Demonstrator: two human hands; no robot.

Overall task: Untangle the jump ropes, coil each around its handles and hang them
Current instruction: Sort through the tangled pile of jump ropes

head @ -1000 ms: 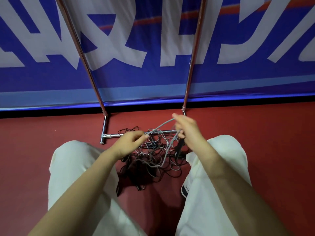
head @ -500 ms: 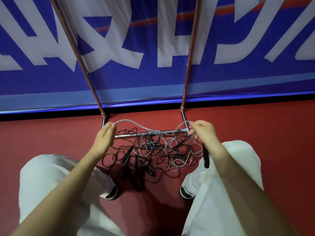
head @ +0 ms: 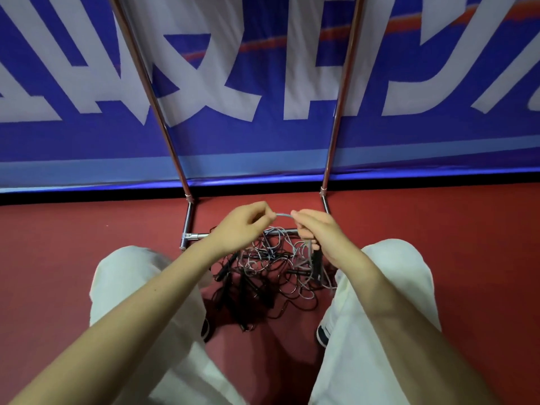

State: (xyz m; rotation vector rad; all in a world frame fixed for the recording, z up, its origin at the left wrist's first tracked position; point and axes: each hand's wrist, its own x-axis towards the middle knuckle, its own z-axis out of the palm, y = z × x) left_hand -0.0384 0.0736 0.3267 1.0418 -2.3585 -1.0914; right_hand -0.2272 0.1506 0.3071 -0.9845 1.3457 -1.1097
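Both grips, apart before, now meet, pinching one grey rope above the tangle.

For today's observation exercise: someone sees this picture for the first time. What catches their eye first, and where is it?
Two hands meet at the centre, the left hand and right hand pinching a short span of grey rope between them. Below them a tangle of ropes lies on the red floor between the knees. Behind stands a blue banner, crossed by two rack poles.
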